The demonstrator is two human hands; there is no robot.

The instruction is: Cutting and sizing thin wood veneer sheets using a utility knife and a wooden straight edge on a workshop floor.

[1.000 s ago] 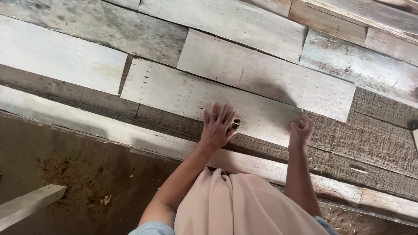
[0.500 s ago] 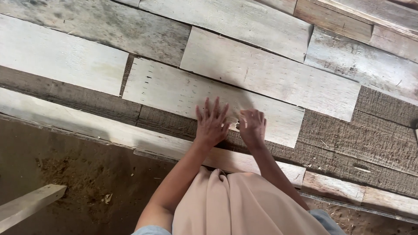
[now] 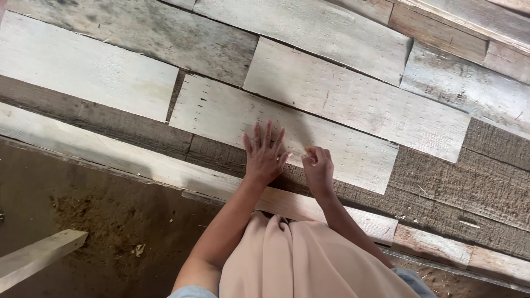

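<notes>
My left hand [image 3: 265,157] lies flat with spread fingers on the lower edge of a pale wooden plank [image 3: 221,110] and holds nothing. My right hand [image 3: 318,168] sits just to its right on the same plank edge. Its fingers are curled and the fingertips pinch together toward the left hand. Anything held between them is too small to see. Both forearms reach up from my beige garment [image 3: 298,259].
Overlapping weathered planks [image 3: 342,99] cover a rough dark surface [image 3: 441,182]. A long pale board [image 3: 138,165] runs diagonally beneath my hands. A loose piece of wood [image 3: 38,256] lies on the dirt floor [image 3: 99,221] at the lower left.
My right hand has moved left from the plank's right end to beside my left hand and has curled its fingers into a pinch. My left hand has stayed flat.
</notes>
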